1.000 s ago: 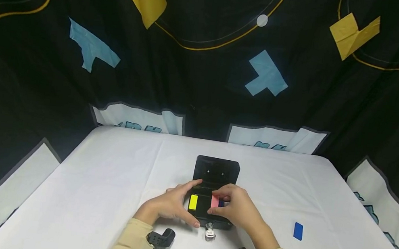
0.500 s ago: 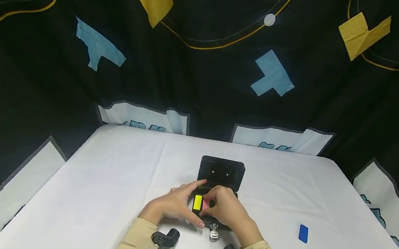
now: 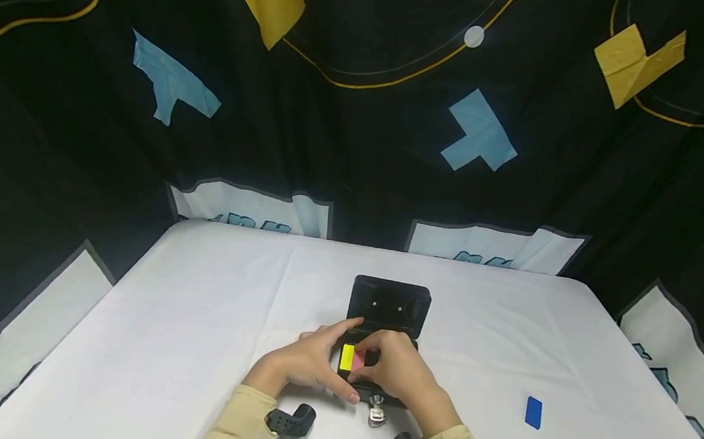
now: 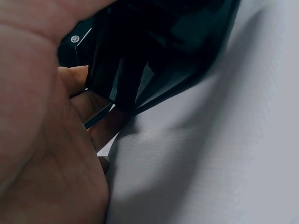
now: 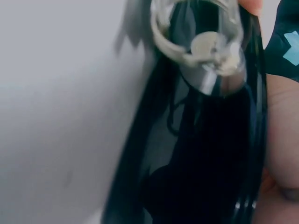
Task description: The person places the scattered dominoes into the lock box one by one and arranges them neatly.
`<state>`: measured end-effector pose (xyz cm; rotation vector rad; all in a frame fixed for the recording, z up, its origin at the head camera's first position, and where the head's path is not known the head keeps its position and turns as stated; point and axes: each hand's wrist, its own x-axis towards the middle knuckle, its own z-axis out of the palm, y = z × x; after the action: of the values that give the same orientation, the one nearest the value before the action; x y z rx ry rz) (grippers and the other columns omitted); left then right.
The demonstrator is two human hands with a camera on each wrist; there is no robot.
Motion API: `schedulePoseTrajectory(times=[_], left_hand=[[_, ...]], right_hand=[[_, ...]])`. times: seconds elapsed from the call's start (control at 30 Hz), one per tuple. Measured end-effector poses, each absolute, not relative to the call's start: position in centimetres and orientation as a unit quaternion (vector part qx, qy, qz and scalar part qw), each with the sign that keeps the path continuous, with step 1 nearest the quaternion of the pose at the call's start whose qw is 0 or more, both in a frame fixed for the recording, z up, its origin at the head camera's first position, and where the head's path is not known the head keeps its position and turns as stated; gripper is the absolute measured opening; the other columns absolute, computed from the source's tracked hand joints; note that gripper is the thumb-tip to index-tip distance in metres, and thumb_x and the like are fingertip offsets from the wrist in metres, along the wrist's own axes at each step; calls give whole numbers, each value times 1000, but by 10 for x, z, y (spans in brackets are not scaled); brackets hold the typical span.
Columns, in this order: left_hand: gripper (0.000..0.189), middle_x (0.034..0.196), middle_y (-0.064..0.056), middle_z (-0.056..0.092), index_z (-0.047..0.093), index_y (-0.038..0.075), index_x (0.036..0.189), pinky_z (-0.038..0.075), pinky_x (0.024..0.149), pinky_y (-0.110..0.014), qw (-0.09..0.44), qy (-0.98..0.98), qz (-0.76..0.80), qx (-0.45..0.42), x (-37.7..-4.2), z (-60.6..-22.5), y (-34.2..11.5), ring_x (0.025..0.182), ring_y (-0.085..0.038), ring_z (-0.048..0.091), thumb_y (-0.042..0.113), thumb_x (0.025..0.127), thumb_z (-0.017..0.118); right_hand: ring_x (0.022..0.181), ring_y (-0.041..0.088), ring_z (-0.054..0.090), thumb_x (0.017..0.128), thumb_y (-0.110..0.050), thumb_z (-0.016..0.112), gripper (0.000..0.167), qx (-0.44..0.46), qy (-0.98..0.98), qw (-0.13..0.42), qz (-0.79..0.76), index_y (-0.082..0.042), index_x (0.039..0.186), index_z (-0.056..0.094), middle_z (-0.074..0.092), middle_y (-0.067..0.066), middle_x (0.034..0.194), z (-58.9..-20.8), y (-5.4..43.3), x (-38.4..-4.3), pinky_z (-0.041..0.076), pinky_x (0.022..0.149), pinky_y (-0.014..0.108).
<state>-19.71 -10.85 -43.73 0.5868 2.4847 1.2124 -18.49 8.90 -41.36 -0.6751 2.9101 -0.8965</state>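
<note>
A black lidded box (image 3: 389,305) stands on the table with its lid raised. My left hand (image 3: 298,363) holds its left side, thumb at the front edge and index finger towards the hinge; in the left wrist view its fingers (image 4: 100,105) lie against the box wall (image 4: 159,86). Inside, a yellow block (image 3: 347,357) sits at the left. Right beside it, my right hand (image 3: 402,369) pinches a pink block (image 3: 358,360) between thumb and fingers. That hand hides the box's right interior. Keys on a ring (image 3: 376,415) hang at the box front, seen blurred as a metal ring (image 5: 187,58) in the right wrist view.
A blue block (image 3: 534,412) lies apart on the white tablecloth (image 3: 483,319), to the right of the box. Black wrist cameras (image 3: 292,421) sit on both wrists. Behind the table hangs a dark curtain (image 3: 347,147) with yellow and blue shapes.
The right hand has carried the pink block leftwards inside the box, up to the yellow block. The left hand keeps its hold on the box. The view has shifted slightly.
</note>
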Motion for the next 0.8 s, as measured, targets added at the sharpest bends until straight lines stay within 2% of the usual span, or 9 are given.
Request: schedulePoseTrajectory(times=[0.2, 0.33, 0.53, 0.8], left_hand=[[121, 159, -7, 33, 30, 35, 158, 32, 100, -74, 159, 870, 424, 198, -195, -436, -107, 133, -42, 33, 46, 58, 96], [122, 159, -9, 34, 30, 36, 158, 33, 100, -74, 158, 871, 425, 189, -195, -437, -106, 132, -42, 34, 46, 56, 97], [122, 158, -9, 36, 32, 37, 157, 34, 99, -74, 154, 875, 424, 175, -196, -439, -103, 133, -41, 34, 45, 55, 98], [122, 158, -9, 36, 33, 37, 156, 33, 100, -75, 155, 873, 431, 168, -195, -439, -102, 135, -43, 32, 43, 54, 99]], right_hand=[[95, 20, 64, 68, -27, 95, 53, -182, 927, 9, -328, -9, 114, 75, 71, 3, 111, -406, 113, -176, 56, 85, 40], [107, 26, 65, 66, -28, 96, 57, -152, 914, -7, -375, -13, 116, 74, 70, 3, 118, -401, 136, -166, 54, 93, 46], [121, 31, 59, 64, -28, 97, 67, -138, 891, -30, -431, -10, 123, 71, 66, 6, 128, -400, 173, -156, 53, 96, 42], [113, 37, 63, 65, -30, 96, 72, -91, 906, -32, -412, -10, 129, 68, 65, 11, 130, -401, 224, -142, 53, 95, 45]])
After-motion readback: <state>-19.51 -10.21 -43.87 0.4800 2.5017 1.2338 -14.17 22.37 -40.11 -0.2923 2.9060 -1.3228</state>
